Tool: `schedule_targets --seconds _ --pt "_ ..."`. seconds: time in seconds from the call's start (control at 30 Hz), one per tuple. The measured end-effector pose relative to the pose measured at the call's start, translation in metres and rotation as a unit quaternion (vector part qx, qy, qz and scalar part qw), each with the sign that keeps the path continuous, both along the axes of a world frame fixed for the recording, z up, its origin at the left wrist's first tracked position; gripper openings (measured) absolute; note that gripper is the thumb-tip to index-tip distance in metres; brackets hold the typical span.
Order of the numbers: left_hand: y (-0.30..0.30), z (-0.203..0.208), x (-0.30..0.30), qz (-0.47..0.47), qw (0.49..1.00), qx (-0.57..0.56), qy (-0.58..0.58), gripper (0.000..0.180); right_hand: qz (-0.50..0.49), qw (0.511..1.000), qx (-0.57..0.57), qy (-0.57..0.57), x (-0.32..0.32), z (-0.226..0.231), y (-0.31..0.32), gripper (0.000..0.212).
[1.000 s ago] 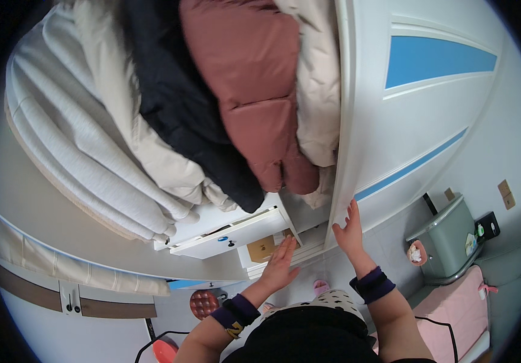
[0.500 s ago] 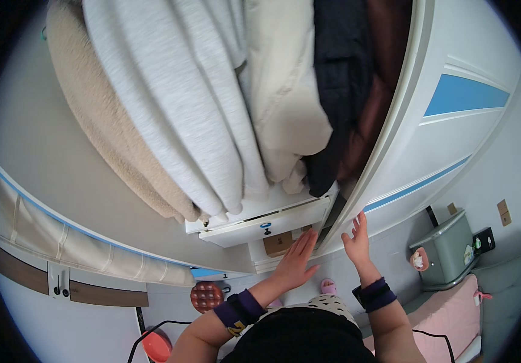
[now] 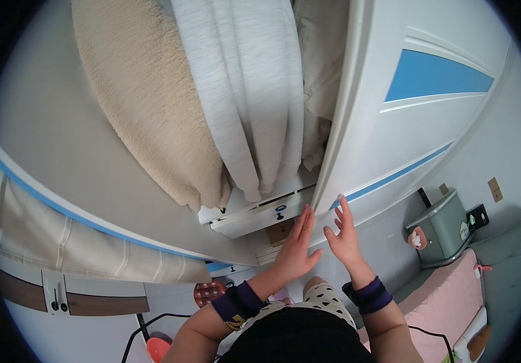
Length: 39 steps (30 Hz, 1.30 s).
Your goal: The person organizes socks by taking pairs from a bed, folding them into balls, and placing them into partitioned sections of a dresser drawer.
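Observation:
A white sliding wardrobe door (image 3: pixel 357 109) with a blue panel stands partway across the wardrobe. My left hand (image 3: pixel 296 251) is open, its straight fingers at the lower part of the door's left edge; I cannot tell how firmly they touch. My right hand (image 3: pixel 345 242) is open too, fingers stretched up in front of the door's lower face. Behind the door's edge hang a beige fleece garment (image 3: pixel 151 97), light grey garments (image 3: pixel 242 91) and a khaki one (image 3: pixel 321 66). Below them a white drawer (image 3: pixel 260 218) is pulled out a little, with a brown box (image 3: pixel 279 231) beneath it.
At the right stand a grey-green bedside cabinet (image 3: pixel 442 233) and a bed with pink bedding (image 3: pixel 442 296). A red-brown round stool (image 3: pixel 210 292) sits low left, near a red basin (image 3: pixel 158 348). A cream curtain-like cloth (image 3: pixel 91 248) runs along the left.
The door has slid left and now hides the dark garments and part of the khaki one. Both hands have moved left with it, and my view has shifted.

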<state>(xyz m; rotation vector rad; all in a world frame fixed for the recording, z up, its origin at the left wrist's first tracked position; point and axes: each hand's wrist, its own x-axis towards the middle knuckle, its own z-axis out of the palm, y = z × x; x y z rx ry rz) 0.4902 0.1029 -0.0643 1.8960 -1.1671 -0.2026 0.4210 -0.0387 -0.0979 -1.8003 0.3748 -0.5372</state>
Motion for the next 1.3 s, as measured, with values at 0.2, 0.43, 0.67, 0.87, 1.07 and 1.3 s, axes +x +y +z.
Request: schedule_targets --seconds 0.2,0.43,0.67,0.87,1.07,1.3 --pt "0.017 -0.003 -0.009 0.067 0.997 -0.02 -0.038 0.088 0.075 0.997 -0.008 -0.015 0.01 0.012 0.018 0.076" --pt "0.054 0.012 -0.022 0.165 0.986 0.037 -0.004 0.091 0.152 0.988 0.02 0.011 0.012 0.013 0.055 0.075" --pt "0.085 0.021 -0.031 0.207 0.977 0.054 0.008 0.087 0.191 0.98 0.051 -0.016 0.013 0.016 0.091 0.074" --pt "0.11 0.014 -0.038 0.225 0.973 0.045 -0.022 0.085 0.208 0.977 0.049 -0.026 0.018 0.018 0.118 0.071" --pt "0.153 0.004 -0.042 0.174 0.983 0.06 -0.028 0.081 0.182 0.983 0.009 0.005 0.026 0.018 0.162 0.068" --pt "0.25 -0.009 -0.039 0.1 0.989 0.108 0.011 0.072 0.149 0.978 0.146 -0.014 0.035 0.016 0.23 0.069"
